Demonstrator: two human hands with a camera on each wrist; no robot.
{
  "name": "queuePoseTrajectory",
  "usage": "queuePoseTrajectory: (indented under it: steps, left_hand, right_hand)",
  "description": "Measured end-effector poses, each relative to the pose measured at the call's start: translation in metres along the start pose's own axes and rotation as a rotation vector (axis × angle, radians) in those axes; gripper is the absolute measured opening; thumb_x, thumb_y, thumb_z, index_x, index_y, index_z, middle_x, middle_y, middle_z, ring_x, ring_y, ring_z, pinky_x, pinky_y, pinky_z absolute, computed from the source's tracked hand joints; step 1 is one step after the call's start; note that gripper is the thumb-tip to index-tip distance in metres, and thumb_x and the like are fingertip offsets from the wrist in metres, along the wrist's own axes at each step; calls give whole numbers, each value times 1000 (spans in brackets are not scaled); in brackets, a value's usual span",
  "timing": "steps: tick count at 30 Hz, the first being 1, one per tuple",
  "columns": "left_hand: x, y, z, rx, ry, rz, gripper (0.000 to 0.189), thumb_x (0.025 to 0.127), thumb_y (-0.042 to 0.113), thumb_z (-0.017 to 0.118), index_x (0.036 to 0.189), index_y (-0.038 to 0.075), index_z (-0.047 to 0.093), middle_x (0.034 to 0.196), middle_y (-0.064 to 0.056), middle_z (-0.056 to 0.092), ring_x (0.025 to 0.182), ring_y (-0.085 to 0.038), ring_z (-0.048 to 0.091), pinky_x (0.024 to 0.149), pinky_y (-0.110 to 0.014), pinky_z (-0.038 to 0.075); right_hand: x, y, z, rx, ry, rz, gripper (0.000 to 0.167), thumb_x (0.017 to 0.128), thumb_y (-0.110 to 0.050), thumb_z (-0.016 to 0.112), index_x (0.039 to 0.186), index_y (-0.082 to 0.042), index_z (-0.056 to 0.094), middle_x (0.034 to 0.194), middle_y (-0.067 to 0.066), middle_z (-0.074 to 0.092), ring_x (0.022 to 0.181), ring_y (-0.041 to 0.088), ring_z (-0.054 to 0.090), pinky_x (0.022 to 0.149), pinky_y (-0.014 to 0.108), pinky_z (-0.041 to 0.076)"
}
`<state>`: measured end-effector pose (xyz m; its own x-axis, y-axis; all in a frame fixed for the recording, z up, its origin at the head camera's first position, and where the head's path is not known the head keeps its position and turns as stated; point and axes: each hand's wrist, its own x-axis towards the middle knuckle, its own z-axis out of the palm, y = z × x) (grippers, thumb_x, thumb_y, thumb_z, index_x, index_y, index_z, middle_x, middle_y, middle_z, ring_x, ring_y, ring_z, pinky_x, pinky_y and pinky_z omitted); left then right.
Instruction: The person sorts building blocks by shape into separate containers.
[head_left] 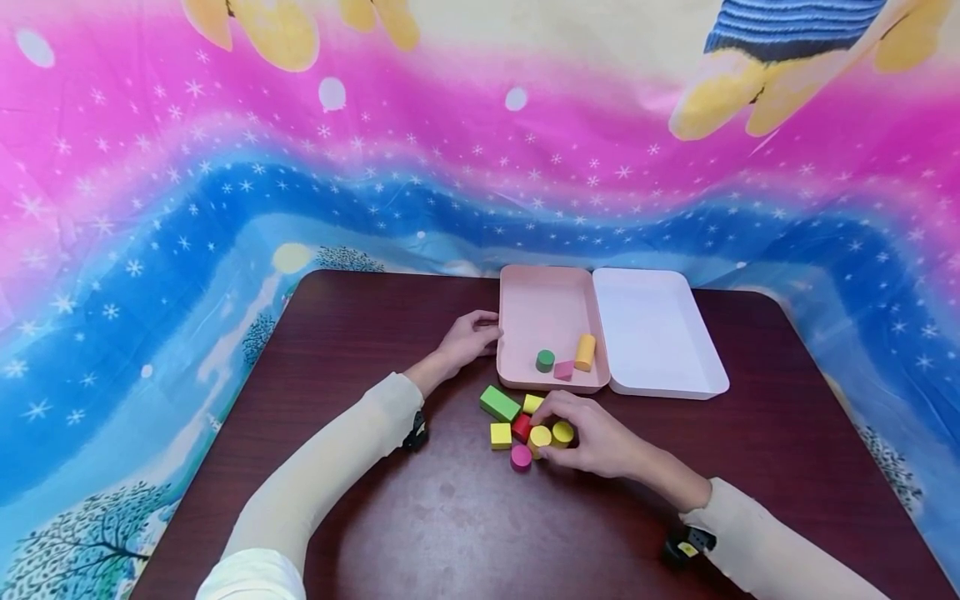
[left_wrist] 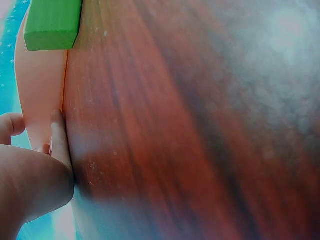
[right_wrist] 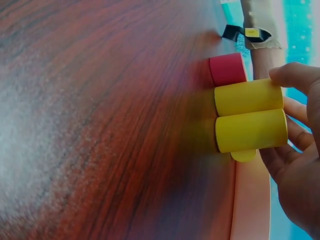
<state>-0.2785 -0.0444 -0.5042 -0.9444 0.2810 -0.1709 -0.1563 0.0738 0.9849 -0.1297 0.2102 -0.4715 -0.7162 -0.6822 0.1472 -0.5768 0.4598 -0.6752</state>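
Note:
My left hand (head_left: pixel 467 340) rests against the left side of the pink tray (head_left: pixel 551 296), and its fingers touch the outer wall. In the left wrist view a finger lies along that wall. My right hand (head_left: pixel 600 437) pinches a yellow cylinder (head_left: pixel 539 438) that stands upright in a cluster of blocks. A second yellow cylinder (head_left: pixel 562 432) stands right beside it, under the hand. Around them are a magenta cylinder (head_left: pixel 521 458), a red block (head_left: pixel 521 427), a yellow cube (head_left: pixel 500 436), a long green block (head_left: pixel 499 403) and a yellow block (head_left: pixel 532 404) partly hidden by the fingers.
Inside the pink tray lie a green cylinder (head_left: pixel 545 360), a pink block (head_left: pixel 564 370) and an orange cylinder (head_left: pixel 585 352). A white tray (head_left: pixel 660 333) stands against its right side. Both sit at the back of the dark wooden table (head_left: pixel 420 525), before a patterned cloth (head_left: pixel 450 183).

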Motion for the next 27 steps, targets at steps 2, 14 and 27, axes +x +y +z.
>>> queuePoseTrajectory:
  steps: [2, 14, 27]
  left_hand:
    - [0, -1, 0, 2, 0, 0, 47, 106, 11, 63, 150, -1, 51, 138, -20, 64, 122, -31, 67, 95, -40, 62]
    - [2, -1, 0, 9, 10, -6, 44, 105, 11, 63, 147, 0, 53, 135, -19, 65, 122, -30, 67, 93, -39, 63]
    - [3, -3, -2, -6, 1, -5, 45, 105, 10, 64, 147, -1, 53, 136, -18, 65, 120, -29, 69, 93, -39, 63]
  right_hand:
    - [0, 0, 0, -1, -1, -1, 36, 89, -22, 87, 120, -21, 69, 118, -16, 64, 110, 8, 60, 94, 30, 57]
    - [3, -2, -5, -18, 5, 1, 32, 92, -22, 84, 120, -20, 70, 118, -15, 65, 110, 10, 61, 96, 34, 58]
    - [6, 0, -8, -64, 41, 12, 37, 87, -18, 88, 119, -18, 71, 118, -15, 66, 110, 10, 63, 97, 37, 60]
